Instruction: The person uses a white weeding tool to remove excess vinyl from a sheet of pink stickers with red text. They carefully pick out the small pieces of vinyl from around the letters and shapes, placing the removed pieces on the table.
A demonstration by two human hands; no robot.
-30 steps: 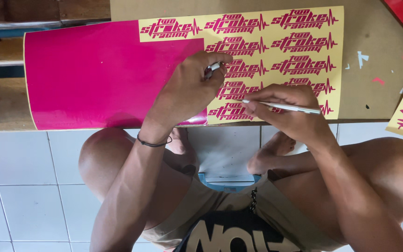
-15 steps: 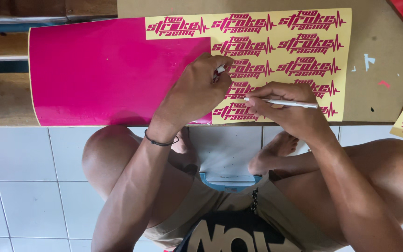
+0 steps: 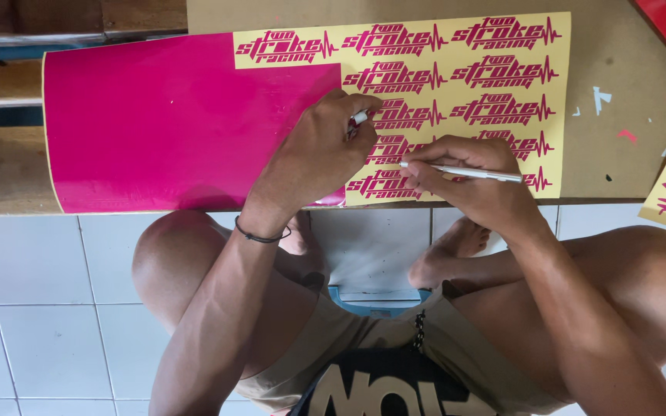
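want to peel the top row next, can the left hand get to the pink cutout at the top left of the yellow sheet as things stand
Probably yes. The left hand rests on the vinyl sheet just below that cutout, with only flat pink vinyl between. It does pinch a small red-and-white tool, which may hamper peeling.

- Your left hand (image 3: 314,158) has a thin black band around its wrist.
- Your right hand (image 3: 475,181) wears nothing.
- At 6 o'clock, you wear khaki shorts and a black shirt with pale lettering.
- Your feet are bare.
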